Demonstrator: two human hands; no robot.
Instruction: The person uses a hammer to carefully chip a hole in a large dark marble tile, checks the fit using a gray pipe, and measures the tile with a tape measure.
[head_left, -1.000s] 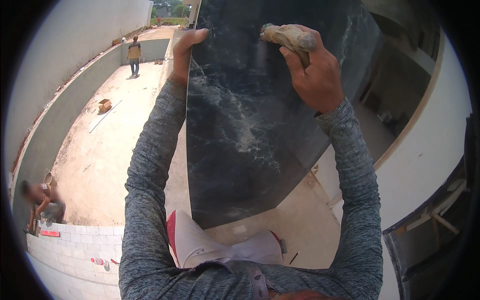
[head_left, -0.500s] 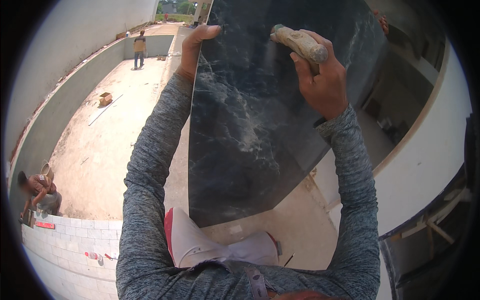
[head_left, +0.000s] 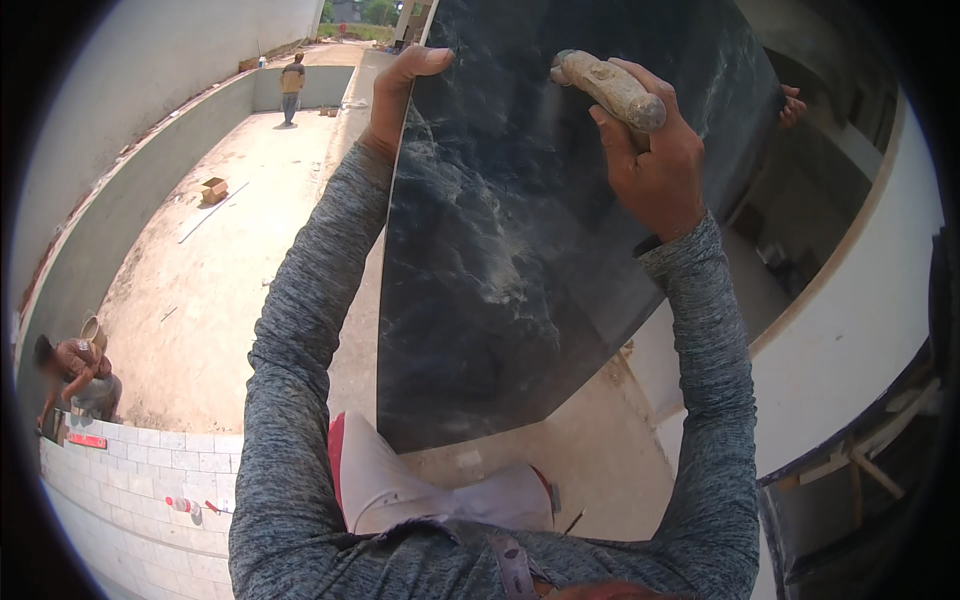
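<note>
A large dark slab (head_left: 470,330) with pale marble-like veins stands tilted in front of me, its top beyond the upper edge of the view. Round its left edge my left hand (head_left: 405,85) is closed, the thumb lying on the veined face. My right hand (head_left: 660,160) grips a thick, dust-crusted tan handle (head_left: 610,88) with a rounded grey end, held over the slab's upper face. What lies beneath the handle is hidden, so I cannot tell how it meets the slab. At the slab's far right edge shows another person's hand (head_left: 791,106).
At lower left, a crouching person (head_left: 80,375) works beside pale tiles (head_left: 150,480), where a red bar-shaped tool (head_left: 87,440) and a bottle (head_left: 180,504) lie. Farther off are a cardboard box (head_left: 214,190) and a standing person (head_left: 290,90). A curved white wall (head_left: 850,310) bounds the right.
Both my hands and the slab's upper part have shifted slightly right in view. The other person's hand at the right edge shows more fully.
</note>
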